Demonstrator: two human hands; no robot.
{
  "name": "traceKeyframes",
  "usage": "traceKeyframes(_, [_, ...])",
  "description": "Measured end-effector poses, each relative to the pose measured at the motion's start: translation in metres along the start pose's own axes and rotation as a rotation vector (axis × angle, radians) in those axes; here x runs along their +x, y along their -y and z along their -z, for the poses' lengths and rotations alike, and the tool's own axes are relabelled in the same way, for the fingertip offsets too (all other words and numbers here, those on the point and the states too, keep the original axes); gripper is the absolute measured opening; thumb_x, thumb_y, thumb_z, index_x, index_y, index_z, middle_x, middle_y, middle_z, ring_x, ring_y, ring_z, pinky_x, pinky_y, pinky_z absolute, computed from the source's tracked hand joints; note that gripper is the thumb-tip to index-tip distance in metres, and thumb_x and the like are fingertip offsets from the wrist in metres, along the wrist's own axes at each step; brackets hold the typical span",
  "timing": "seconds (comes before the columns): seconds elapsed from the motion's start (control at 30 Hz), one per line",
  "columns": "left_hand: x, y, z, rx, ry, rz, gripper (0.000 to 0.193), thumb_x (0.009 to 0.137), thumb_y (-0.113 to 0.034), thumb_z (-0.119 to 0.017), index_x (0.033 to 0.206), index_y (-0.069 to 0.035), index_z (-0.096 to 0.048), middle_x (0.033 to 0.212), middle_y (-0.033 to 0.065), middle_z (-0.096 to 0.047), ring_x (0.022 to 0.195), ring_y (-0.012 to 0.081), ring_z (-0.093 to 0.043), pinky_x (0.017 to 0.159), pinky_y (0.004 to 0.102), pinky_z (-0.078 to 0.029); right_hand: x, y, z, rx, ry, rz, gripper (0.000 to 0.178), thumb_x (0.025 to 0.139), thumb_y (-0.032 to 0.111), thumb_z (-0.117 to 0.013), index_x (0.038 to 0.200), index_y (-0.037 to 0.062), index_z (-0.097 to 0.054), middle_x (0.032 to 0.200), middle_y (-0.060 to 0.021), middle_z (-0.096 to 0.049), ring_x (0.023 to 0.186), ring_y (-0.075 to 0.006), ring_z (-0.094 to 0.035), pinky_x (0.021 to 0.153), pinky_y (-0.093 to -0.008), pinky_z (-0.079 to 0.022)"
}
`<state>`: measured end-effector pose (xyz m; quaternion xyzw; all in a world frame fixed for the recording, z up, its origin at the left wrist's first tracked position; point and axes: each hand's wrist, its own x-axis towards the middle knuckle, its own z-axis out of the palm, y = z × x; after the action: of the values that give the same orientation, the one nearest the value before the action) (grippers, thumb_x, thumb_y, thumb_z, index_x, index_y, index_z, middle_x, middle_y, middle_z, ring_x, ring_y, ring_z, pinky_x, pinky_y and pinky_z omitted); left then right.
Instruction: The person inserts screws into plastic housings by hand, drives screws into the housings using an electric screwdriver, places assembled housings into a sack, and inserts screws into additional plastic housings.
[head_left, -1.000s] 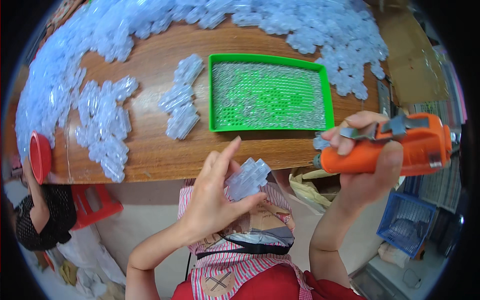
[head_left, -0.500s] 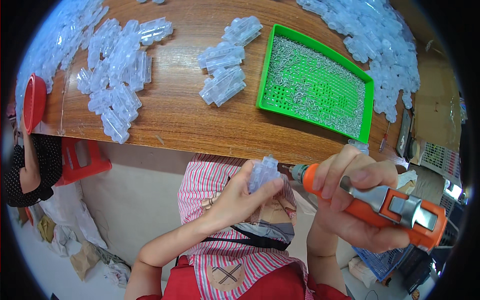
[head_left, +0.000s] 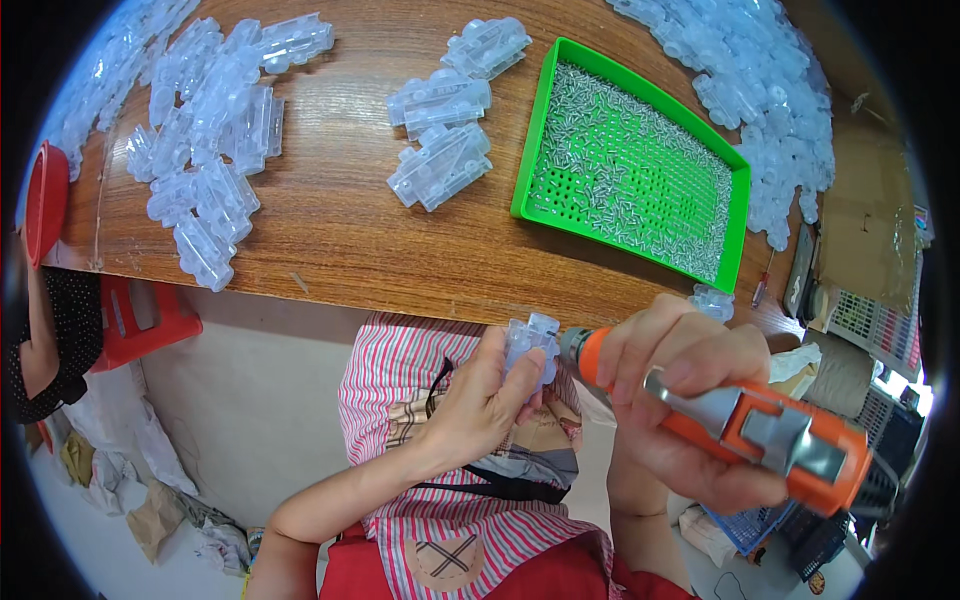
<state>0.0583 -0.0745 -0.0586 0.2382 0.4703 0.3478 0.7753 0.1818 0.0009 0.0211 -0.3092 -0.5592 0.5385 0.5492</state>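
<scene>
Just off the table's front edge, my left hand grips a clear plastic housing between thumb and fingers. My right hand is wrapped round an orange electric screwdriver with a silver lever and a grey nose. The tool points left, its nose against or very close to the housing's right side; the bit's tip is hidden there. Behind them on the table stands a green tray strewn with small silver screws. Left of the tray lie 3 more clear housings in a column.
Heaps of clear plastic parts cover the table's left and far right. A single clear part and a small screwdriver lie by the tray's near corner. At left, another person's arm is beside a red bowl and red stool.
The orange screwdriver has moved left, closing the gap to the housing in my left hand. The housing has turned slightly more upright. The whole view has shifted a little.
</scene>
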Motion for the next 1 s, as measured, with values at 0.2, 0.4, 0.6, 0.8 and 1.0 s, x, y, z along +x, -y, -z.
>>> traceKeyframes(0.2, [-0.001,0.003,-0.004,0.178,-0.111,-0.164,0.025,0.098,-0.023,-0.048,0.097,0.0,-0.039,0.07,0.0077,-0.056,0.062,0.0159,-0.056,0.057,0.0307,-0.045,0.002,-0.004,-0.002,-0.108,0.153,0.066,0.079,0.069,0.08,-0.057,0.085,0.0029,-0.053,0.062,-0.0039,-0.051,0.055,-0.0176,-0.051,0.046,-0.0292,-0.043])
traceKeyframes(0.4, [-0.003,-0.005,-0.004,0.294,-0.149,-0.252,0.027,0.099,-0.024,-0.048,0.094,0.0,-0.037,0.068,0.0092,-0.055,0.061,0.018,-0.056,0.057,0.0325,-0.045,0.002,-0.009,-0.001,-0.092,0.284,0.118,0.081,0.065,0.078,-0.063,0.091,0.0015,-0.055,0.065,-0.0059,-0.053,0.055,-0.0174,-0.051,0.047,-0.0291,-0.043])
traceKeyframes(0.6, [-0.001,0.001,-0.007,0.2,-0.088,-0.237,0.027,0.1,-0.025,-0.045,0.096,0.001,-0.038,0.071,0.0081,-0.056,0.061,0.0167,-0.055,0.054,0.0308,-0.045,0.003,0.013,-0.008,-0.223,0.076,-0.16,0.083,0.071,0.078,-0.056,0.097,-0.0011,-0.054,0.062,-0.0051,-0.051,0.058,-0.0154,-0.049,0.048,-0.0278,-0.043])
traceKeyframes(0.8, [0.004,0.016,-0.005,0.148,-0.155,-0.331,0.031,0.101,-0.027,-0.042,0.112,0.001,-0.046,0.088,0.007,-0.057,0.082,0.0144,-0.057,0.075,0.0292,-0.046,0.015,0.034,0.005,0.192,0.071,0.086,0.086,0.068,0.077,-0.059,0.096,-0.0043,-0.057,0.066,-0.0059,-0.054,0.06,-0.0151,-0.05,0.052,-0.0263,-0.044])
traceKeyframes(1.0, [-0.002,0.0,-0.011,-0.249,-0.086,-0.044,0.033,0.098,-0.03,-0.053,0.112,0.0,-0.049,0.1,0.0071,-0.061,0.089,0.0096,-0.056,0.083,0.0264,-0.047,-0.003,0.02,0.002,0.134,0.0,0.049,0.071,0.077,0.065,-0.064,0.094,-0.0035,-0.058,0.066,-0.0072,-0.053,0.058,-0.0164,-0.05,0.052,-0.0299,-0.045])
